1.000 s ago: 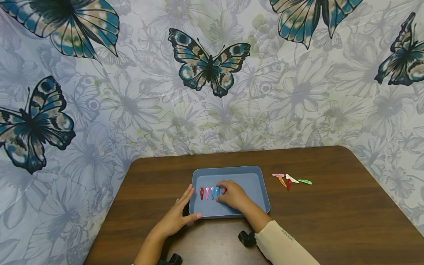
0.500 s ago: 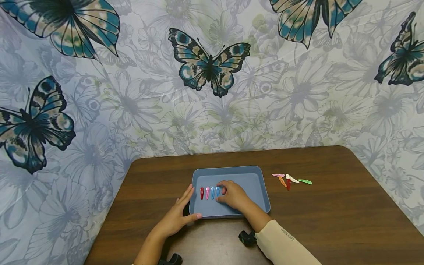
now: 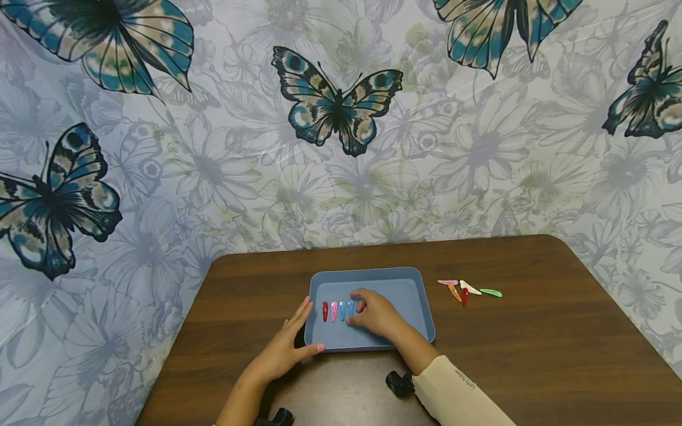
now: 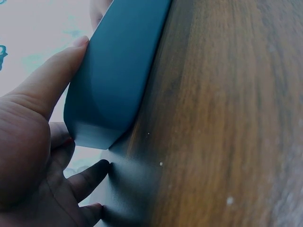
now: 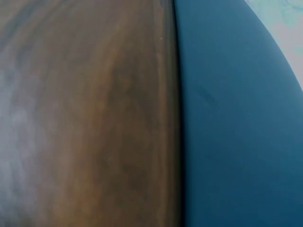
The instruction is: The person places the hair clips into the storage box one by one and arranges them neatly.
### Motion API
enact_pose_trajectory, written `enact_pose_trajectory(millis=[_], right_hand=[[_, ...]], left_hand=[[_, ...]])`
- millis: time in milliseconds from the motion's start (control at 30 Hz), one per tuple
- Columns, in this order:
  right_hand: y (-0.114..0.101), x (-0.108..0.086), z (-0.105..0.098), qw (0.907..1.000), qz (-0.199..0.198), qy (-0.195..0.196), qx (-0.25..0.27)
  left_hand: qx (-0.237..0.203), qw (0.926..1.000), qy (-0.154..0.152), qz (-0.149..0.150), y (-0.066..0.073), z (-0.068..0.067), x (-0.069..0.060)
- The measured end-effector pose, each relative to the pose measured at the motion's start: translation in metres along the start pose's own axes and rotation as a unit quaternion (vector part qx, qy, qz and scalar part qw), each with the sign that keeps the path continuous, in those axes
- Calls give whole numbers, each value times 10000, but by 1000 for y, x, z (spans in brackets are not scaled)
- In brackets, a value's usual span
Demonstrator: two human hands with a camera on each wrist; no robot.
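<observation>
A blue tray (image 3: 394, 296) holds a row of snap hair clips: a red hair clip (image 3: 325, 312), a pink hair clip (image 3: 334, 312), a blue hair clip (image 3: 343, 310) and, at the right end, a second blue hair clip (image 3: 350, 307). My right hand (image 3: 378, 315) reaches over the tray and pinches this last clip between thumb and index finger at its two ends. At the tray's left front corner my left hand (image 3: 285, 349) rests with fingers spread. In the left wrist view its thumb touches the tray's outer wall (image 4: 113, 66). The right wrist view lacks the right hand.
On the brown table (image 3: 533, 355), right of the tray, lie loose hair clips: a pink clip (image 3: 447, 282), an orange clip (image 3: 454, 293), a white clip (image 3: 470, 287), a red clip (image 3: 465, 297) and a green clip (image 3: 491, 293). Butterfly-patterned cloth (image 3: 341, 195) hangs behind.
The right hand's thumb and index finger have shifted very slightly at the end blue clip. The left hand, the tray and the other clips stay as they were.
</observation>
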State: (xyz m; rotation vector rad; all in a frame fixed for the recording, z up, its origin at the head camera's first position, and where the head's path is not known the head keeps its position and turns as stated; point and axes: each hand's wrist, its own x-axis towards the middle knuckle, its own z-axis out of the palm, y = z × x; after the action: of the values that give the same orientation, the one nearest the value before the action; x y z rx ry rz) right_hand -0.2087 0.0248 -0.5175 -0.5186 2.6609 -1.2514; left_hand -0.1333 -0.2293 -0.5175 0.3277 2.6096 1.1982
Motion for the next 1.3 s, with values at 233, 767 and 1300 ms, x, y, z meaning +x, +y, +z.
enact_pose_trajectory(millis=[233, 767, 1300], right_hand=[[-1, -3, -3, 9999, 10, -3, 171], [-4, -8, -12, 9954, 113, 192, 927], [-11, -16, -32, 9877, 127, 713, 1387]], left_hand=[[3, 10000, 3, 25, 0, 1, 1], [31, 10000, 5, 49, 0, 0, 0], [32, 9999, 65, -89, 3, 0, 1]])
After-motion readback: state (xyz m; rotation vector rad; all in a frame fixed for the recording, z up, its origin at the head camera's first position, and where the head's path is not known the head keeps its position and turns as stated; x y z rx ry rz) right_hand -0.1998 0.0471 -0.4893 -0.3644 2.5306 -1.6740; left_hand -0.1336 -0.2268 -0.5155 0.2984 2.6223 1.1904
